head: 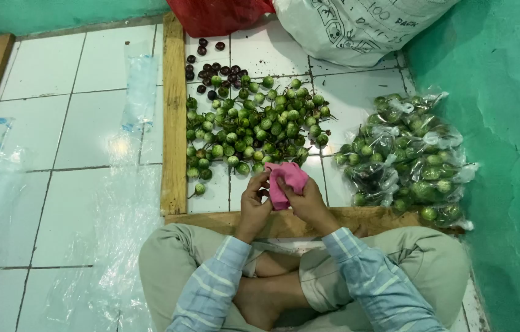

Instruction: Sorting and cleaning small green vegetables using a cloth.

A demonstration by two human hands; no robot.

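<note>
Both hands, left hand (254,206) and right hand (309,203), pinched a crumpled pink cloth (287,181) above the wooden frame (174,123). Clear bags of green fruit (410,157) sat filled; a loose pile of small round green fruits (254,126) remained unbagged.

Pink cloth (287,182), green fruit.
Beyond the pink cloth my pile of small round fruits (254,126) is green, the farthest ones dark purple; my sleeves are pale blue with white stripes, the tiles (75,123) white.
</note>
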